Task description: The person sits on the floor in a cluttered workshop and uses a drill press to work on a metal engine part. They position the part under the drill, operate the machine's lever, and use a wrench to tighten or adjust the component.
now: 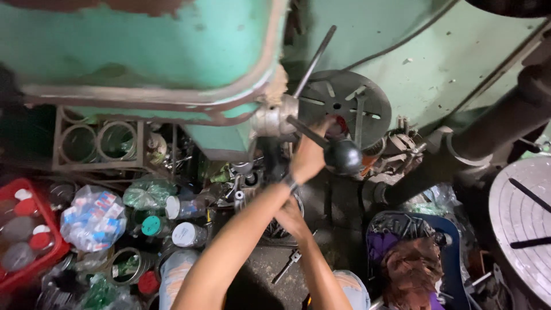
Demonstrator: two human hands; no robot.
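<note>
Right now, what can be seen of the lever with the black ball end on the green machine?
The lever is a dark metal rod ending in a round black ball knob, glossy and worn. It slopes down to the right from a grey metal hub on the side of the green machine. A second, thinner rod rises from the same hub. One hand is raised against the rod just beside the knob; whether it grips is unclear. The other hand is lower, apart from it.

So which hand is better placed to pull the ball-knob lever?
Left, probably. The left hand grips the lever beside its ball knob. The right hand sits lower, under the left forearm, away from the lever.
</note>
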